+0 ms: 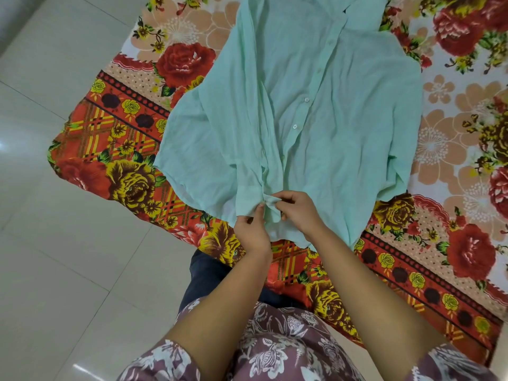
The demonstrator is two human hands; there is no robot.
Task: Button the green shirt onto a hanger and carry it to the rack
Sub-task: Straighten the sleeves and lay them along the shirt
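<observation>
White tiles point(55, 243) border a floral bedsheet point(123, 149); the green shirt point(316, 119) lies collar far, hem at the near edge, left hand point(253, 229) and right hand point(299, 210) pinching its placket point(270, 200).

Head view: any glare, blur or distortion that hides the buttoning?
Head view: soft, even light, no hard shadows on the shirt; glare only on the floor tiles, at the left edge and bottom; wide-angle bending curves the bedsheet border; left hand and right hand are sharp, pinching the shirt's front near the hem, fingers covering that spot.
</observation>
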